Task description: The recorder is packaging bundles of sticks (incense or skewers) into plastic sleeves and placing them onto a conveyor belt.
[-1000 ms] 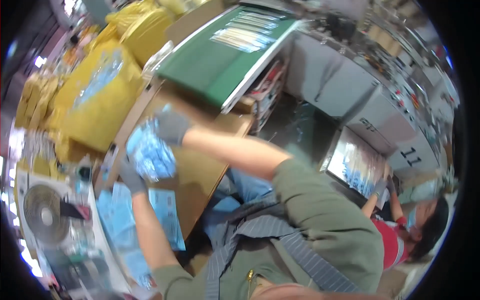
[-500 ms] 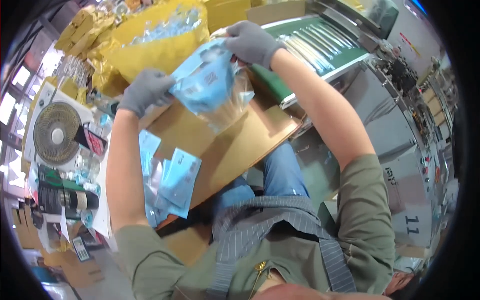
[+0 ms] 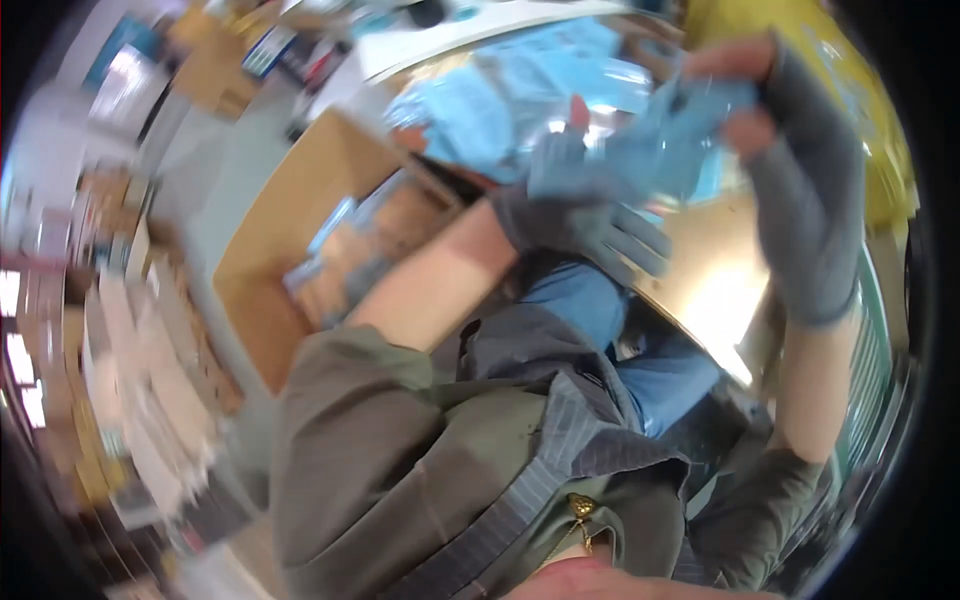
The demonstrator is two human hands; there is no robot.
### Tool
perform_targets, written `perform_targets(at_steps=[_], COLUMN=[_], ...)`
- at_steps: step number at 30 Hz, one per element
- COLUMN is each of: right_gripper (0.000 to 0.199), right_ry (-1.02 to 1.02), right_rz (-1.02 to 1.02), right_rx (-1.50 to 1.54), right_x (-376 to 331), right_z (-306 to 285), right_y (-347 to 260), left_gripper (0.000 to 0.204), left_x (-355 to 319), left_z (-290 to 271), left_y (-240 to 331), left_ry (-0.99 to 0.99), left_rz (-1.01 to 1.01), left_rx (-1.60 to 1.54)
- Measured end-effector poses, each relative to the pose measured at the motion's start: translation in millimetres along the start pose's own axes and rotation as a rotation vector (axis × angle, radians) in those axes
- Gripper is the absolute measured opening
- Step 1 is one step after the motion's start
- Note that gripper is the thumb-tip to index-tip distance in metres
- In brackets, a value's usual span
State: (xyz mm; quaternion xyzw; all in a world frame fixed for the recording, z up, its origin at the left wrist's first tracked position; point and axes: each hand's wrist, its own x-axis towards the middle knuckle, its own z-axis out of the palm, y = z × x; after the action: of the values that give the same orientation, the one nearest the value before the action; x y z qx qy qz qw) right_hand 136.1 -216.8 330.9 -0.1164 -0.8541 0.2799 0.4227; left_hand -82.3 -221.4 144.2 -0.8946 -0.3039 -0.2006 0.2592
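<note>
Right fingers pinch the blue bag (image 3: pixel 675 145), left hand (image 3: pixel 585 215) spread open by the counter's (image 3: pixel 715 255) near edge; a firm, gentle right hand (image 3: pixel 815 195) suits thin film.

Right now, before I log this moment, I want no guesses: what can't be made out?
All in the head view:
- Print on the glossy blue plastic packet: motion blur.
- Whether the grey-gloved left hand grips or merely touches it: blur.
- Part of the open brown cardboard box's contents: behind the bare left forearm.
- The yellow plastic bag's full shape: grey-gloved right hand and picture edge.
</note>
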Motion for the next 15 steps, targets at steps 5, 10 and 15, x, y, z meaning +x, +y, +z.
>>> perform_targets(at_steps=[5, 10, 15], right_gripper=[0.032, 0.038, 0.034], right_ry=[-0.591, -0.52, -0.463], right_rz=[-0.35, -0.311, 0.045], right_rx=[0.217, 0.213, 0.007], right_x=[-13.2, -9.6, -30.0], right_z=[79.2, 107.6, 76.6], right_y=[-21.3, -26.9, 15.1], left_gripper=[0.065, 0.069, 0.066], left_x=[4.3, -136.6, -225.6], left_z=[-152.9, -203.0, -195.7], left_y=[70.4, 77.1, 66.0], left_ry=[-0.935, -1.401, -1.062], left_rz=[1.836, 2.352, 2.824], left_rx=[2.14, 2.43, 2.119])
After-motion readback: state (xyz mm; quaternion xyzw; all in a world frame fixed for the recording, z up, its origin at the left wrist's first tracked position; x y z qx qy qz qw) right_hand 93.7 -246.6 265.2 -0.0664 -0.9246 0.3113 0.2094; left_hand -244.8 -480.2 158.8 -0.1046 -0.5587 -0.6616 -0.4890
